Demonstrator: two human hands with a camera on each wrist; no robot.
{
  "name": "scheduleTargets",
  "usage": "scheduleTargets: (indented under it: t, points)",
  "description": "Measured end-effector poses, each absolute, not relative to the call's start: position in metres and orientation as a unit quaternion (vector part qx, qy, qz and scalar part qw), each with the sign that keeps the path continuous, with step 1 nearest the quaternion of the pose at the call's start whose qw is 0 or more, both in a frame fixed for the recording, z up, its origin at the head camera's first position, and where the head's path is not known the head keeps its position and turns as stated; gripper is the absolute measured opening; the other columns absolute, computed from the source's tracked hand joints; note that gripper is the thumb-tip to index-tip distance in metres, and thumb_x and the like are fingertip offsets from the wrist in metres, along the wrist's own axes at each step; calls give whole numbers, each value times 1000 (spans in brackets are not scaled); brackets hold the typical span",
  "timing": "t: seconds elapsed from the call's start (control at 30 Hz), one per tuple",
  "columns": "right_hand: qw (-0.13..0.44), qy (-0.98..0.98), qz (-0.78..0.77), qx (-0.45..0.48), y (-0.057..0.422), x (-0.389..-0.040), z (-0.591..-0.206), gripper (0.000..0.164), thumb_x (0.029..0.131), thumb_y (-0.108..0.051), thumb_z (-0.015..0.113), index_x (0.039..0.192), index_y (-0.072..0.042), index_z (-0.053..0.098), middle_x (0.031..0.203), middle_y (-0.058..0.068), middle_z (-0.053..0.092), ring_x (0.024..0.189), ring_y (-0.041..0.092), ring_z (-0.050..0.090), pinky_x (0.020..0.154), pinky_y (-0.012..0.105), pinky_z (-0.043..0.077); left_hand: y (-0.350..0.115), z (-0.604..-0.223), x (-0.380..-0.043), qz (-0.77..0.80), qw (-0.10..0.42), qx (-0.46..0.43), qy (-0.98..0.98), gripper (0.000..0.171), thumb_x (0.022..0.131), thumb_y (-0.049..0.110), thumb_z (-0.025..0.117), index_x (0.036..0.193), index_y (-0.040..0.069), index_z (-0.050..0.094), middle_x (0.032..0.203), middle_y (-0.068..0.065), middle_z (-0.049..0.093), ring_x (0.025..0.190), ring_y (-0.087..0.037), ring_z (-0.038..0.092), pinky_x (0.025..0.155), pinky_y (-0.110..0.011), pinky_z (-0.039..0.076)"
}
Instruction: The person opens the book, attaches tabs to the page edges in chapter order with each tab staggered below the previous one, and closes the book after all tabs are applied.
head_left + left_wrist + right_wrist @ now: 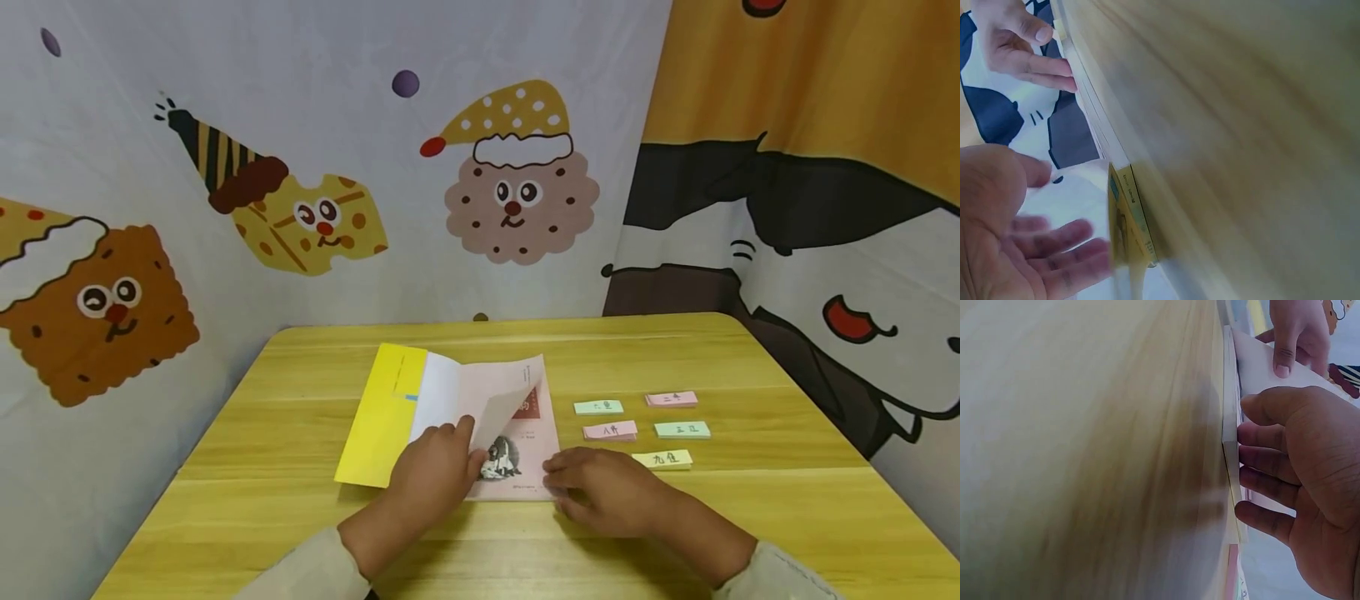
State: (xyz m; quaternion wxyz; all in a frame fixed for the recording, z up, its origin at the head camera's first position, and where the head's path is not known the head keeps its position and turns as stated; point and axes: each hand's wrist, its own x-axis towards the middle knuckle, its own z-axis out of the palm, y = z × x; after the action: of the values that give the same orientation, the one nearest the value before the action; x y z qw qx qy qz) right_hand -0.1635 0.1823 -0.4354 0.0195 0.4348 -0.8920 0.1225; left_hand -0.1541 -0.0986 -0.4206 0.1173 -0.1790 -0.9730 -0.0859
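An open book with a yellow cover (372,425) and a pink printed page (501,379) lies mid-table in the head view. One loose leaf (501,410) curves up over the printed page. My left hand (433,468) is at this leaf near the spine; its thumb and fingers stand apart in the left wrist view, the fingers (1072,256) beside the yellow cover. At the book's lower right edge rests my right hand (611,492). In the right wrist view its fingertips (1249,475) touch the edge of the pages, fingers extended.
Right of the book lie several folded paper slips with handwriting: green (598,407), pink (610,431) and yellow (666,459). They sit close to my right hand. The wood-grain table (300,400) meets a cartoon-printed curtain (337,300) at its back edge.
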Motion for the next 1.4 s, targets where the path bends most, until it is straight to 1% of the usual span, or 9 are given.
scheduleTargets:
  t: [0.1,0.2,0.33,0.4,0.5,0.7,0.87,1.13,1.4]
  points:
    - [13,-895,118,430,183,-163,-436,28,97,-28,69,121,-17,77,131,-1,68,124,19,61,100,44,51,-100,-418,-154,-77,167,-173,-968,65,93,31,76,145,4,48,97,-13,64,84,-28,64,54,-35,53]
    - [8,-897,115,427,184,-162,-436,30,97,-29,68,123,-16,76,133,-1,67,126,20,60,101,45,51,-103,-418,-155,-29,233,-175,-956,90,88,27,79,160,9,29,134,-26,54,120,-42,56,79,-42,59]
    - [7,-898,115,426,184,-160,-435,31,97,-29,68,124,-15,76,134,-1,67,127,20,59,102,45,50,-107,-418,-156,46,279,-181,-942,98,85,17,78,164,19,20,164,-29,12,151,-51,11,117,-59,25]
    - [6,-899,114,424,184,-159,-435,32,97,-29,68,124,-15,76,134,-1,66,127,20,59,102,45,50,-108,-418,-156,61,265,-190,-944,97,84,7,76,164,22,22,168,-25,-2,153,-48,-5,120,-61,8]
    - [6,-900,115,421,184,-159,-434,32,97,-30,68,124,-15,75,134,-1,66,127,20,59,101,45,50,-107,-418,-155,78,219,-219,-947,91,83,-4,76,160,20,35,169,-22,-2,154,-44,-8,121,-58,1]
    - [5,-901,121,417,184,-158,-434,33,97,-31,68,125,-15,75,135,-1,66,127,21,59,101,46,50,-104,-423,-151,113,115,-344,-925,40,91,8,75,129,17,68,152,-10,50,147,-31,37,117,-46,32]
    - [7,-902,121,414,185,-157,-435,32,97,-31,68,125,-16,75,136,-1,66,128,21,59,100,46,51,-103,-425,-148,107,102,-369,-918,14,95,13,73,109,15,74,123,-3,69,124,-24,61,103,-37,49]
    - [8,-904,119,410,186,-158,-439,32,98,-31,67,126,-18,75,136,-2,65,128,21,59,100,46,51,-106,-426,-149,65,87,-297,-949,15,91,21,73,103,12,73,90,-2,64,88,-19,60,80,-34,54]
    - [14,-901,121,417,185,-159,-438,31,97,-29,70,124,-16,76,133,-1,67,125,22,61,101,46,50,-107,-427,-149,32,87,-270,-958,24,89,30,72,102,10,72,86,-2,60,82,-19,57,68,-33,54]
